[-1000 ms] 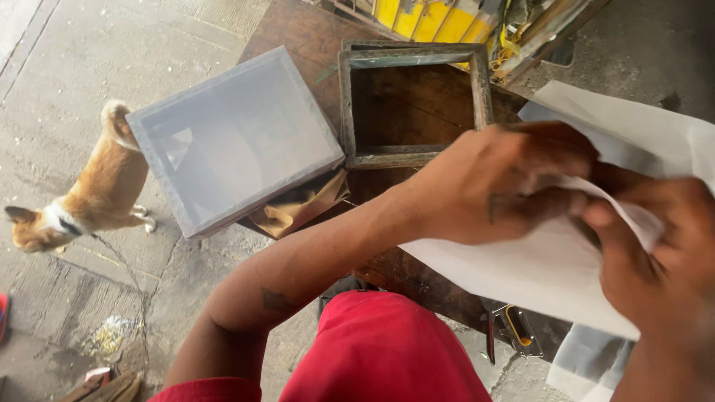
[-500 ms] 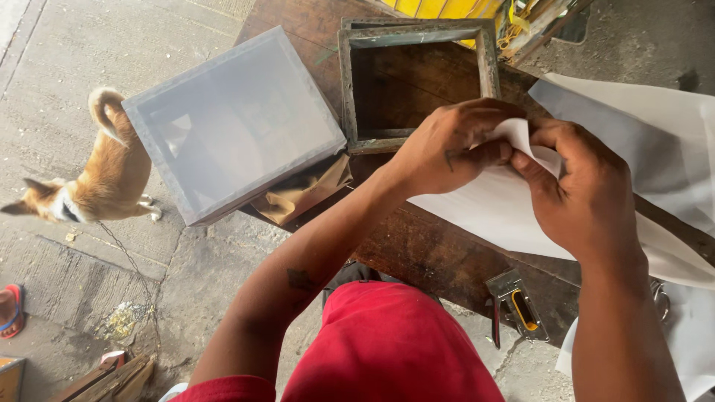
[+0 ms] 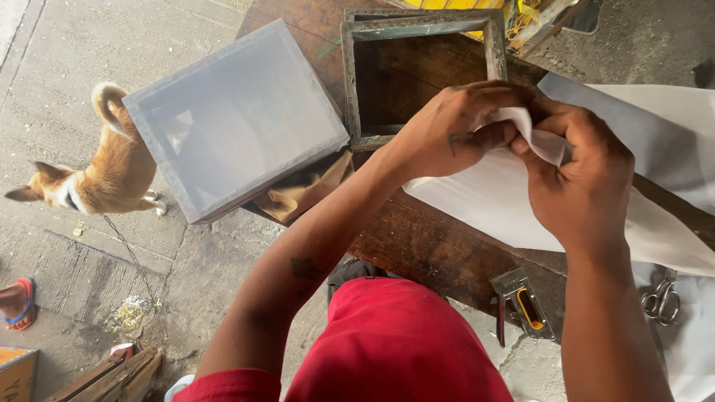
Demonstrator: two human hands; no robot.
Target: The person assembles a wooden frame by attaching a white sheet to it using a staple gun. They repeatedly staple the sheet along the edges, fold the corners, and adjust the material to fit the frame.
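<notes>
Both hands have shifted slightly left since before; left hand and right hand both pinch the bunched edge of a thin white fabric sheet over the dark wooden surface; empty wooden frame just behind; mesh-covered frame left; metal staple gun near the edge.

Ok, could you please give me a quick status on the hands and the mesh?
Both hands pinching white mesh: left hand, right hand. Mesh draped over table. Empty frame just beyond.

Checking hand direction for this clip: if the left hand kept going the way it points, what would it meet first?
The left hand points rightward, so it would meet the right hand first; both already pinch the same white sheet.
</notes>
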